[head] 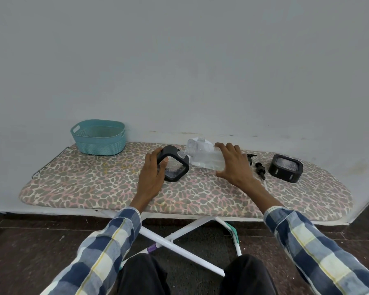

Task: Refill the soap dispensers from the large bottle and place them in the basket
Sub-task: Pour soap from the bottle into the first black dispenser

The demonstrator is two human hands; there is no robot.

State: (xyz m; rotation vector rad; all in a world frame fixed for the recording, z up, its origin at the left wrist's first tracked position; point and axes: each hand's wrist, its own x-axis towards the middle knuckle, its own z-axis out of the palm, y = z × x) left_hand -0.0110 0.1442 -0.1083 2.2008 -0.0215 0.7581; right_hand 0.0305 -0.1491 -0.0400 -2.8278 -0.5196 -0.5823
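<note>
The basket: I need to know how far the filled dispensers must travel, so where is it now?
In the head view the teal basket stands at the ironing board's far left end, against the wall, left of both hands.

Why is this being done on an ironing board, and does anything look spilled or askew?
No spill shows. The large bottle is tipped toward a dispenser held tilted. Two pump heads lie loose beside the second dispenser. Why the ironing board serves as a table, I cannot tell.
</note>
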